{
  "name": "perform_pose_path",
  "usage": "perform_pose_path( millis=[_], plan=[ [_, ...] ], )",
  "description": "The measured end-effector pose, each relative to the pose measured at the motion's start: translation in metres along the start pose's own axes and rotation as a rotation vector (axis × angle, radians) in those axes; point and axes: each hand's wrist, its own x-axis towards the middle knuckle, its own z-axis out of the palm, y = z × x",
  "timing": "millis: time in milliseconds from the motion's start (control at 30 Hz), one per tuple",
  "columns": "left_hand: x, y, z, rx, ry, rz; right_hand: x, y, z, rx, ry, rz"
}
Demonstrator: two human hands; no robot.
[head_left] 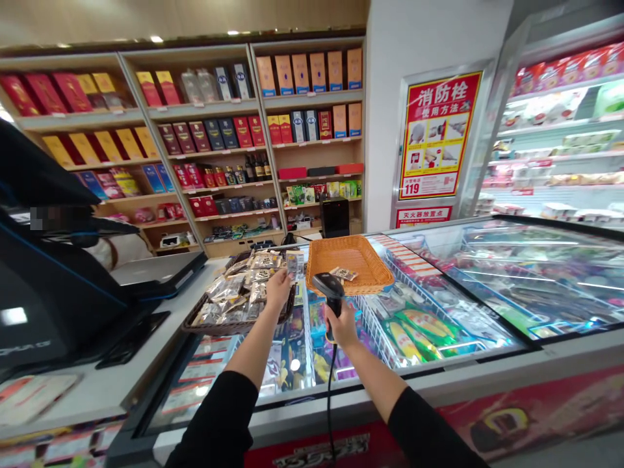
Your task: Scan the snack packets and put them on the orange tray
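My right hand (pixel 344 323) is wrapped round the grip of a black handheld barcode scanner (pixel 329 287), its cable hanging down over the freezer front. Pinched in my left hand (pixel 279 290) is a small clear snack packet (pixel 295 262), raised at the right edge of a dark brown wicker tray (pixel 214 328). Several similar packets (pixel 238 286) lie heaped in that tray. Behind the scanner stands an orange wicker basket (pixel 348 247), with a small packet (pixel 344 273) lying in it. The scanner head partly hides the basket's front left rim.
Tray and basket rest on the glass top of a chest freezer (pixel 487 325) holding packaged food. A counter (pixel 141 351) with a black checkout machine (pixel 58 279) is at left. Shelves of boxes (pixel 214 136) stand behind, and a lit refrigerated display (pixel 560 143) is at right.
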Motion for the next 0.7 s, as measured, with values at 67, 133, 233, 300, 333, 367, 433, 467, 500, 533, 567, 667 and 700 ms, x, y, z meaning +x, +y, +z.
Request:
perform_pose_path(
  millis=[67, 133, 233, 300, 333, 367, 433, 467, 500, 533, 567, 667, 700],
  plan=[
    [-0.001, -0.001, -0.003, -0.019, 0.012, 0.010, -0.002, -0.002, 0.002, 0.006, -0.046, 0.006],
    [-0.002, -0.001, -0.004, -0.020, 0.021, 0.014, -0.003, -0.004, 0.004, 0.006, -0.090, 0.029],
    [-0.001, -0.003, -0.001, -0.039, 0.036, 0.000, -0.004, -0.005, 0.005, -0.010, -0.119, 0.059],
    [-0.001, -0.005, 0.001, -0.065, 0.050, -0.017, -0.004, -0.005, 0.004, -0.018, -0.114, 0.063],
    [-0.001, -0.006, 0.001, -0.068, 0.054, -0.022, -0.004, -0.005, 0.004, -0.022, -0.108, 0.064],
    [-0.001, -0.006, 0.001, -0.063, 0.058, -0.022, -0.004, -0.005, 0.004, -0.026, -0.105, 0.064],
    [-0.002, -0.004, 0.000, -0.023, 0.061, -0.012, -0.004, -0.005, 0.003, -0.032, -0.109, 0.062],
    [-0.003, -0.003, -0.001, 0.000, 0.060, -0.002, -0.004, -0.005, 0.003, -0.034, -0.117, 0.060],
    [-0.003, -0.001, -0.001, 0.020, 0.057, 0.009, -0.004, -0.005, 0.003, -0.036, -0.125, 0.059],
    [-0.004, 0.001, -0.002, 0.033, 0.052, 0.018, -0.004, -0.006, 0.003, -0.038, -0.130, 0.057],
    [-0.005, 0.003, -0.003, 0.039, 0.047, 0.023, -0.004, -0.006, 0.003, -0.041, -0.131, 0.056],
    [-0.006, 0.006, -0.003, 0.052, 0.040, 0.023, -0.004, -0.007, 0.003, -0.035, -0.124, 0.051],
    [-0.006, 0.006, -0.003, 0.063, 0.042, 0.025, -0.004, -0.007, 0.003, -0.029, -0.122, 0.048]
  ],
)
